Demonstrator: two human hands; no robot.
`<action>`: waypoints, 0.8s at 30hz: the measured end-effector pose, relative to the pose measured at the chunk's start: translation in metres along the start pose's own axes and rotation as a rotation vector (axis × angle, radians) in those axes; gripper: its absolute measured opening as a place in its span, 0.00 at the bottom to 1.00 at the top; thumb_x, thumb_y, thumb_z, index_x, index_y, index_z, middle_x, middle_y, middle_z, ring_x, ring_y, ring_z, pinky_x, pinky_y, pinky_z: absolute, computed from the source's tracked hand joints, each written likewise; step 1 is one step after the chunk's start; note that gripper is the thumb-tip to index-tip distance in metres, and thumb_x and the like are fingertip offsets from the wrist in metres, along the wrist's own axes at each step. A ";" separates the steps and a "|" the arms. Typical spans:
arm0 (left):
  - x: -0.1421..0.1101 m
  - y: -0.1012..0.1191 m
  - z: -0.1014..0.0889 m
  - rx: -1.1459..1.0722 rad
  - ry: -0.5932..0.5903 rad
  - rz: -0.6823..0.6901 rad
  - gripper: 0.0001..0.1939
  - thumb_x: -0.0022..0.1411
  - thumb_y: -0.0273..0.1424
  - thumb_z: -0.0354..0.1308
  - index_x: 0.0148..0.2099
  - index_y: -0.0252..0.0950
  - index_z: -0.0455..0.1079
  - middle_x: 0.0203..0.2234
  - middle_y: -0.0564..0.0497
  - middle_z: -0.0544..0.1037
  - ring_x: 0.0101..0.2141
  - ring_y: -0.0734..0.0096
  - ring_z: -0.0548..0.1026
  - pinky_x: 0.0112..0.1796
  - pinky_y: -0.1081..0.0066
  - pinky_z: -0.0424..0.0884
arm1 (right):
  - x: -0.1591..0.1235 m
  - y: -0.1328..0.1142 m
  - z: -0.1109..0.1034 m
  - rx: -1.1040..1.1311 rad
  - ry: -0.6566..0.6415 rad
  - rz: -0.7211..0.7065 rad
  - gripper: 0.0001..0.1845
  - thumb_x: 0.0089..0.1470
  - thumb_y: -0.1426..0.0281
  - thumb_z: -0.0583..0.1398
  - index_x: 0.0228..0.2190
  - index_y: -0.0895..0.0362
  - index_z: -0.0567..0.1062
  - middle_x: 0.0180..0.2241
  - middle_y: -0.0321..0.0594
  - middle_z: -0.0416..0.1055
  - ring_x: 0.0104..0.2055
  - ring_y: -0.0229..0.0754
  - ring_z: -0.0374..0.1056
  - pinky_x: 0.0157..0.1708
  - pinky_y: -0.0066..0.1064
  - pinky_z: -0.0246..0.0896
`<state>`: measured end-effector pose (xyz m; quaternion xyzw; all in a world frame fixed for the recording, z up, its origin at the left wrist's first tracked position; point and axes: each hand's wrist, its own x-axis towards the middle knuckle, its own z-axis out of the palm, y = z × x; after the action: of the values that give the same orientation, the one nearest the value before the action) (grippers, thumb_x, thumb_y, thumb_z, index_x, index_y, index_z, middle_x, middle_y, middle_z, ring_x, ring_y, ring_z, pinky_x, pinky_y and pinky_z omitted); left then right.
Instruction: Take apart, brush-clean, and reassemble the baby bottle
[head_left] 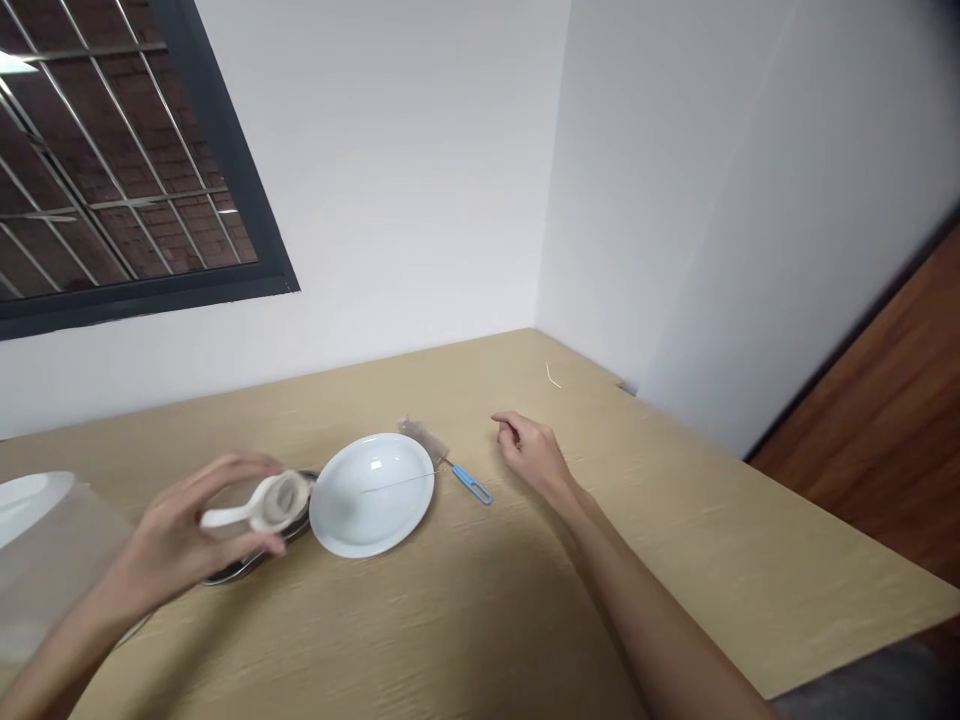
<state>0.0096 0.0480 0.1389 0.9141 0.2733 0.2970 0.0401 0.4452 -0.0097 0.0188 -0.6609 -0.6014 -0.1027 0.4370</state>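
My left hand [176, 535] is closed around a white ceramic soup spoon [262, 505], held just above a dark metal dish [251, 560]; the hand and spoon are blurred by motion. Right beside them a white plate [371, 492] lies on the wooden table [480, 600]. My right hand [529, 450] rests on the table to the right of the plate, fingers loosely curled with nothing in them. Between plate and right hand lies a small brush with a blue handle [471, 484].
A translucent plastic container [45, 570] with a white plate [30, 500] behind it stands at the left edge. White walls meet at a corner behind the table. A barred window [112, 180] is upper left. The table's right edge drops to a brown floor [885, 430].
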 end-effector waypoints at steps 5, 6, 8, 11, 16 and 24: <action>-0.074 0.006 0.028 -0.438 0.216 -0.636 0.42 0.34 0.51 0.77 0.51 0.42 0.70 0.44 0.46 0.81 0.43 0.55 0.80 0.39 0.67 0.77 | -0.003 0.000 0.003 0.029 -0.013 -0.001 0.19 0.58 0.69 0.51 0.41 0.57 0.80 0.37 0.44 0.82 0.33 0.44 0.77 0.40 0.34 0.69; -0.083 0.009 0.036 -0.483 0.223 -0.684 0.44 0.32 0.51 0.78 0.51 0.41 0.71 0.44 0.45 0.81 0.42 0.54 0.80 0.39 0.67 0.77 | -0.003 -0.001 0.004 0.036 -0.016 -0.006 0.18 0.58 0.69 0.51 0.41 0.57 0.80 0.37 0.44 0.82 0.33 0.44 0.77 0.40 0.34 0.69; -0.093 0.013 0.050 -0.568 0.224 -0.740 0.45 0.27 0.50 0.79 0.50 0.39 0.73 0.41 0.45 0.82 0.41 0.53 0.80 0.38 0.67 0.76 | -0.004 -0.002 0.005 0.048 -0.020 -0.017 0.19 0.57 0.68 0.52 0.40 0.58 0.80 0.34 0.44 0.81 0.31 0.45 0.76 0.38 0.35 0.69; -0.098 0.017 0.064 -0.712 0.249 -0.806 0.44 0.27 0.50 0.79 0.48 0.38 0.74 0.38 0.45 0.83 0.39 0.54 0.80 0.35 0.68 0.75 | -0.003 -0.006 0.006 0.059 -0.025 -0.038 0.19 0.56 0.66 0.51 0.39 0.58 0.80 0.30 0.44 0.80 0.26 0.44 0.74 0.33 0.35 0.68; -0.101 0.021 0.071 -0.762 0.248 -0.828 0.37 0.38 0.44 0.77 0.51 0.38 0.73 0.43 0.45 0.82 0.42 0.55 0.80 0.40 0.67 0.76 | -0.004 -0.014 0.004 0.058 -0.028 -0.067 0.18 0.57 0.65 0.52 0.38 0.57 0.80 0.27 0.41 0.80 0.23 0.42 0.72 0.29 0.33 0.67; -0.102 0.021 0.076 -0.766 0.248 -0.840 0.34 0.41 0.39 0.76 0.50 0.36 0.71 0.43 0.43 0.82 0.42 0.57 0.80 0.40 0.66 0.75 | -0.006 -0.017 0.003 0.058 0.009 -0.071 0.19 0.58 0.64 0.52 0.38 0.58 0.80 0.28 0.42 0.80 0.25 0.42 0.73 0.30 0.32 0.67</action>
<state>-0.0065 -0.0168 0.0283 0.6059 0.4884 0.4381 0.4499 0.4270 -0.0133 0.0207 -0.6258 -0.6253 -0.1039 0.4546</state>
